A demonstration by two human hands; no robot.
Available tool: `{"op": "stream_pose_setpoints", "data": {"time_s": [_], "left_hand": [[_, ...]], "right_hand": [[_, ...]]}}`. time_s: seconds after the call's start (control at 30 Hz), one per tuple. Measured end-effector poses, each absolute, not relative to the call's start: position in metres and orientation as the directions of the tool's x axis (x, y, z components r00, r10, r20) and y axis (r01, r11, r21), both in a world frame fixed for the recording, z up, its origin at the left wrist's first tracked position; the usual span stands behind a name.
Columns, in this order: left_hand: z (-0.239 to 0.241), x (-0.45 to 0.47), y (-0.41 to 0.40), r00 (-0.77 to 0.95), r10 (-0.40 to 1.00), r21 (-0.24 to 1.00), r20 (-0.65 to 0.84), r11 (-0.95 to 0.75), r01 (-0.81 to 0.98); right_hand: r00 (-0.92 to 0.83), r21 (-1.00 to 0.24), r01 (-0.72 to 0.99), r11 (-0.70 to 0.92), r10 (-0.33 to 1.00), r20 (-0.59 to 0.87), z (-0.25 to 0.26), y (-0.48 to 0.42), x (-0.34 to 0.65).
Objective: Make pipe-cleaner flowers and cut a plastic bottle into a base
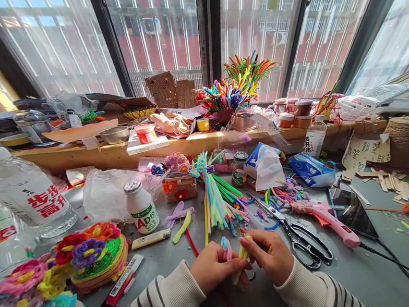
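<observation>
Close together at the front of the table, my left hand (pixel 217 270) and my right hand (pixel 272 254) are both closed in a pinch. Between them is a pale yellow pipe cleaner piece (pixel 243 250), gripped by my right fingertips and running down to my left fingers. A small pink and blue pipe cleaner piece (pixel 226 249) sticks up from my left hand. Fingers partly hide both pieces. Just beyond lies a bundle of pastel pipe cleaners (pixel 215 205). Black-handled scissors (pixel 299 236) rest right of my right hand, blades pointing away.
Pipe cleaner flowers (pixel 89 251) lie at left near a utility knife (pixel 119 285), a lighter (pixel 151 239) and a white bottle (pixel 141 208). Rightward are a pink glue gun (pixel 328 216), its cord, a phone (pixel 353 211) and wooden sticks (pixel 391 183). A crowded ledge (pixel 189 146) runs behind.
</observation>
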State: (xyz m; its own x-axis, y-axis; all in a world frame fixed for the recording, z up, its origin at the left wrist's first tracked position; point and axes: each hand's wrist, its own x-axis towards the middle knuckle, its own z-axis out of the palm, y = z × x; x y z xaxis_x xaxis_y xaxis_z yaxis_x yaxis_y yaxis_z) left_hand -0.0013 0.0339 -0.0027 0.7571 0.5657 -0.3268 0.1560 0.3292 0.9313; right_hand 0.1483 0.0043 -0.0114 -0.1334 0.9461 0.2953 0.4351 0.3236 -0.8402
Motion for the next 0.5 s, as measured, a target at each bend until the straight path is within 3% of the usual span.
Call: {"op": "stream_pose_setpoints", "data": {"time_s": [0.27,0.4,0.5], "left_hand": [[0.0027,-0.0052,0.0337,0.836,0.448,0.919,-0.316,0.365,0.151],[-0.0009,-0.0010,0.0323,0.798,0.526,0.941,-0.295,0.308,0.144],[-0.0026,0.0029,0.0312,0.714,0.646,0.958,-0.270,0.254,0.133]], "right_hand": [[-0.100,-0.705,0.596,0.385,0.906,0.411,-0.0115,-0.0005,0.1443],[-0.105,-0.623,0.661,0.418,0.874,0.475,-0.0124,0.0002,0.1454],[-0.084,-0.633,0.672,0.385,0.888,0.451,-0.0142,0.0025,0.1470]]}}
